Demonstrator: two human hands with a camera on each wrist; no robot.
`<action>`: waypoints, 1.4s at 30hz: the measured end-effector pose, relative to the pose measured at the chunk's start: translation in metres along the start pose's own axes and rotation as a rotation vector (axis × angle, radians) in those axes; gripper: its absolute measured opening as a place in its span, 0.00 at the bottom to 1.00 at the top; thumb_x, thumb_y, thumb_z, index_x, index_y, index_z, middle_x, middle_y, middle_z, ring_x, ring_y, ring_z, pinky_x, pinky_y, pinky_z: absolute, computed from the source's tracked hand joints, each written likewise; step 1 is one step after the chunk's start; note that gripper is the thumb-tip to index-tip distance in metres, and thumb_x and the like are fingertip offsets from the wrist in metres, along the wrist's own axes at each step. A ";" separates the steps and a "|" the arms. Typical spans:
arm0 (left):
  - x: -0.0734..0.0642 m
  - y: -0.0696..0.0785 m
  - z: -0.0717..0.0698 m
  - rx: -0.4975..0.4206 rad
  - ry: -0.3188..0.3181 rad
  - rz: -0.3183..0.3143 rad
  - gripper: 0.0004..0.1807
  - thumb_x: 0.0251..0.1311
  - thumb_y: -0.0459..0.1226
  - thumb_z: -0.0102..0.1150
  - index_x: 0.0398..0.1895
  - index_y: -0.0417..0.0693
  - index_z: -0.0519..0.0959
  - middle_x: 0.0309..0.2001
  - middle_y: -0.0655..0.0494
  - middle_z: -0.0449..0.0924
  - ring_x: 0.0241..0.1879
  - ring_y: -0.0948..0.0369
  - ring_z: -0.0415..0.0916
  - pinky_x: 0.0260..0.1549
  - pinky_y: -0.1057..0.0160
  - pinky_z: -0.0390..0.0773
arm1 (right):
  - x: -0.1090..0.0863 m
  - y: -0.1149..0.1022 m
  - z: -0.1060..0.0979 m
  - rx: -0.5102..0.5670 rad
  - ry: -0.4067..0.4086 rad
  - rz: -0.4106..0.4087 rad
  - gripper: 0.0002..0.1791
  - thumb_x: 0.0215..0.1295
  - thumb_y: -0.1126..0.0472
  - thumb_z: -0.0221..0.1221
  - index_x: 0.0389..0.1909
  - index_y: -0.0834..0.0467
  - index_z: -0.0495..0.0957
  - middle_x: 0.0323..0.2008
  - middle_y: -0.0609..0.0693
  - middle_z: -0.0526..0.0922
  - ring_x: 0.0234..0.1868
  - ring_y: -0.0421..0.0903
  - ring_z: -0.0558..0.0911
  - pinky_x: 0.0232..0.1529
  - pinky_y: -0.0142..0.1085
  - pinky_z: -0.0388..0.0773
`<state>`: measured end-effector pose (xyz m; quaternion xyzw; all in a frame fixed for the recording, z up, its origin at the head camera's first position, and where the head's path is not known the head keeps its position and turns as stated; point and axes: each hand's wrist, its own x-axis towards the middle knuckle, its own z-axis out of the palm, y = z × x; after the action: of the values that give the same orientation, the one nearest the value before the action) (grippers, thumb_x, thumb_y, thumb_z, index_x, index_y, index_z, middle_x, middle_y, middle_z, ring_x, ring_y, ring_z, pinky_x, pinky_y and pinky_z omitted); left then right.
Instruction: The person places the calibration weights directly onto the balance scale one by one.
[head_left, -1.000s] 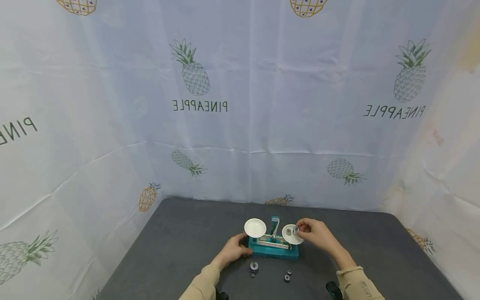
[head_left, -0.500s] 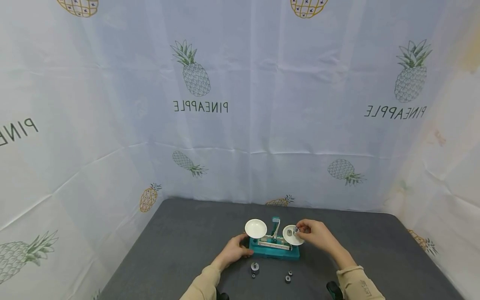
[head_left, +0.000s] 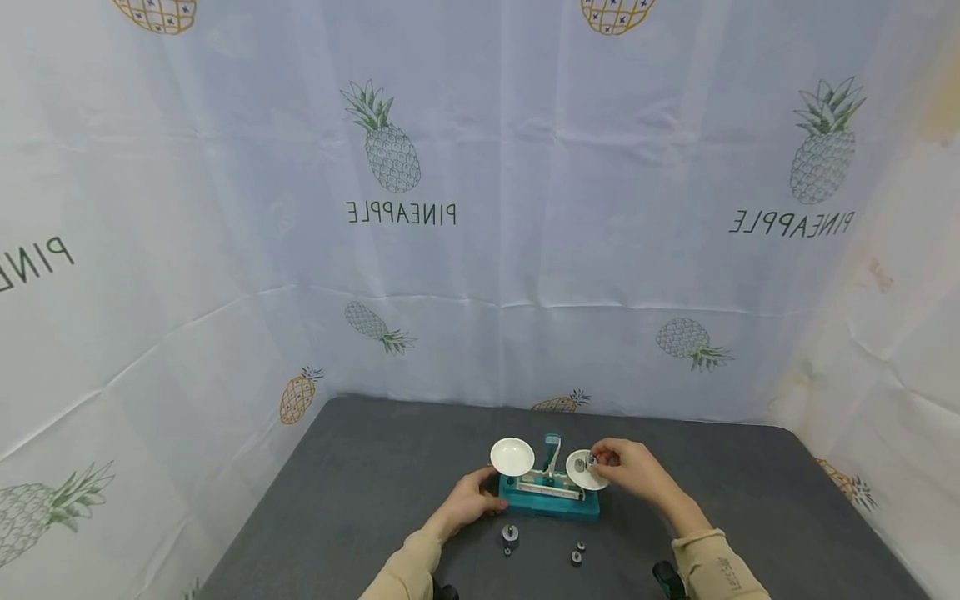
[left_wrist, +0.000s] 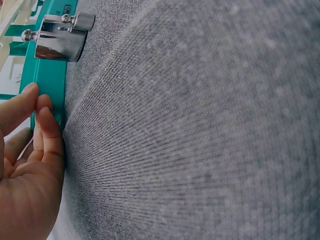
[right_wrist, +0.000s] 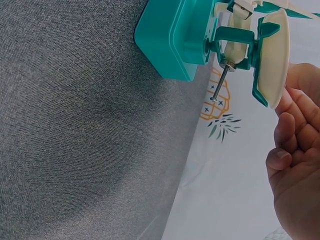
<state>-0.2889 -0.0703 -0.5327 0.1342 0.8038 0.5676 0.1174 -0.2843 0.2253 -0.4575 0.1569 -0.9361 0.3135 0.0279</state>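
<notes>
A teal balance scale [head_left: 550, 505] with two white pans stands on the dark table. My left hand [head_left: 467, 502] grips the left end of its base, thumb at the front; the left wrist view shows the fingers on the teal base [left_wrist: 51, 80]. At the right pan [head_left: 583, 480], my right hand [head_left: 634, 472] pinches a small metal weight [head_left: 592, 459] over the dish. Another metal weight [head_left: 579, 464] sits in that pan. The left pan [head_left: 512, 457] holds nothing. From the right wrist view, the pan [right_wrist: 274, 57] hides the fingertips and the weight.
In front of the scale stand a larger metal weight [head_left: 510, 535] with a tiny one [head_left: 507, 552] beside it. Two small weights [head_left: 576, 557] are farther right. A pineapple-print cloth [head_left: 525, 250] hangs behind and at both sides of the table [head_left: 375, 467].
Both hands stay almost where they were, the left on the base and the right at the right pan with the weight. The head view has shifted very slightly.
</notes>
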 end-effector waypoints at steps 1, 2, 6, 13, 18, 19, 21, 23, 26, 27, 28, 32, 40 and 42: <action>0.000 0.000 0.000 0.002 0.001 0.002 0.33 0.50 0.30 0.63 0.61 0.29 0.65 0.29 0.43 0.82 0.23 0.63 0.74 0.25 0.64 0.74 | 0.000 0.000 0.000 0.000 0.002 0.002 0.10 0.58 0.60 0.61 0.40 0.58 0.80 0.29 0.45 0.78 0.27 0.36 0.71 0.26 0.30 0.70; 0.000 0.000 0.000 0.009 0.001 0.004 0.33 0.50 0.30 0.63 0.61 0.29 0.65 0.29 0.42 0.82 0.23 0.63 0.74 0.25 0.64 0.74 | 0.000 -0.001 0.000 0.000 0.003 0.003 0.10 0.58 0.60 0.61 0.40 0.58 0.80 0.29 0.45 0.78 0.27 0.36 0.71 0.26 0.30 0.70; -0.003 0.007 0.001 0.023 0.006 0.012 0.32 0.51 0.28 0.62 0.61 0.28 0.64 0.30 0.40 0.82 0.23 0.64 0.73 0.24 0.64 0.73 | 0.000 -0.001 0.000 -0.001 0.008 0.011 0.11 0.58 0.61 0.61 0.41 0.58 0.80 0.30 0.45 0.78 0.28 0.35 0.72 0.26 0.30 0.70; -0.021 0.036 -0.005 0.009 -0.005 0.036 0.31 0.51 0.27 0.61 0.59 0.26 0.65 0.30 0.37 0.80 0.24 0.62 0.72 0.25 0.63 0.74 | -0.001 0.000 -0.001 0.021 0.014 0.005 0.12 0.58 0.60 0.62 0.42 0.58 0.80 0.30 0.46 0.79 0.28 0.35 0.72 0.26 0.30 0.70; -0.017 0.028 -0.002 0.026 0.005 0.043 0.31 0.51 0.27 0.61 0.60 0.26 0.64 0.29 0.38 0.80 0.23 0.62 0.72 0.24 0.63 0.73 | -0.003 0.000 -0.003 0.044 0.012 -0.009 0.14 0.58 0.58 0.62 0.44 0.58 0.79 0.31 0.46 0.79 0.28 0.34 0.73 0.26 0.30 0.71; -0.014 0.022 -0.001 0.034 0.009 0.042 0.31 0.51 0.27 0.61 0.60 0.26 0.64 0.29 0.38 0.80 0.23 0.63 0.72 0.24 0.63 0.73 | -0.004 0.000 -0.004 0.048 0.012 -0.013 0.14 0.58 0.58 0.62 0.44 0.58 0.79 0.31 0.46 0.79 0.27 0.34 0.72 0.26 0.30 0.71; -0.007 0.012 0.001 0.043 0.013 0.041 0.32 0.51 0.28 0.61 0.61 0.28 0.64 0.29 0.40 0.81 0.23 0.63 0.72 0.24 0.64 0.73 | -0.005 -0.001 -0.006 0.056 0.013 -0.023 0.14 0.58 0.57 0.62 0.44 0.58 0.79 0.31 0.46 0.79 0.27 0.34 0.72 0.26 0.30 0.70; -0.003 0.003 0.001 0.043 0.011 0.035 0.33 0.51 0.29 0.62 0.62 0.30 0.64 0.29 0.42 0.82 0.23 0.65 0.72 0.24 0.64 0.73 | -0.007 -0.002 -0.007 0.060 0.017 -0.024 0.14 0.58 0.58 0.62 0.45 0.58 0.79 0.31 0.46 0.79 0.26 0.34 0.71 0.25 0.30 0.70; -0.002 0.002 0.001 0.025 0.007 0.035 0.33 0.51 0.29 0.62 0.62 0.29 0.64 0.29 0.42 0.82 0.23 0.64 0.73 0.24 0.64 0.73 | -0.008 -0.003 -0.009 0.055 0.020 -0.029 0.14 0.59 0.58 0.61 0.45 0.57 0.79 0.30 0.45 0.79 0.25 0.34 0.70 0.25 0.30 0.69; -0.001 0.002 0.000 0.016 0.004 0.032 0.33 0.50 0.29 0.63 0.62 0.29 0.64 0.29 0.42 0.82 0.23 0.63 0.73 0.24 0.64 0.73 | -0.009 -0.003 -0.010 0.051 0.021 -0.032 0.14 0.59 0.58 0.61 0.45 0.57 0.79 0.30 0.45 0.78 0.25 0.33 0.70 0.24 0.30 0.69; -0.001 0.002 0.000 0.016 0.003 0.031 0.33 0.50 0.29 0.63 0.61 0.29 0.64 0.29 0.43 0.82 0.23 0.63 0.73 0.24 0.64 0.73 | -0.009 -0.003 -0.010 0.048 0.024 -0.031 0.13 0.59 0.58 0.61 0.45 0.57 0.79 0.30 0.45 0.78 0.24 0.33 0.69 0.24 0.30 0.69; -0.002 0.003 -0.001 0.008 -0.002 0.025 0.34 0.50 0.30 0.64 0.61 0.30 0.65 0.28 0.44 0.82 0.23 0.64 0.74 0.24 0.65 0.73 | -0.012 -0.005 -0.011 0.039 0.036 -0.050 0.13 0.59 0.58 0.61 0.44 0.56 0.79 0.30 0.44 0.78 0.23 0.33 0.68 0.23 0.30 0.68; 0.001 -0.003 0.000 0.011 -0.006 0.027 0.34 0.49 0.31 0.64 0.62 0.31 0.65 0.28 0.46 0.82 0.23 0.65 0.73 0.24 0.66 0.73 | -0.020 -0.015 -0.011 0.029 0.085 -0.070 0.12 0.58 0.59 0.62 0.43 0.56 0.80 0.29 0.42 0.76 0.21 0.32 0.67 0.22 0.29 0.67; 0.001 -0.003 0.000 0.016 -0.005 0.024 0.34 0.49 0.31 0.64 0.62 0.31 0.65 0.28 0.48 0.82 0.23 0.65 0.73 0.24 0.66 0.73 | -0.023 -0.017 -0.011 0.029 0.094 -0.085 0.12 0.58 0.59 0.62 0.43 0.56 0.80 0.28 0.42 0.76 0.21 0.31 0.66 0.22 0.29 0.67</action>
<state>-0.2902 -0.0713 -0.5357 0.1464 0.8063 0.5622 0.1115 -0.2579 0.2255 -0.4425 0.1820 -0.9216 0.3328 0.0827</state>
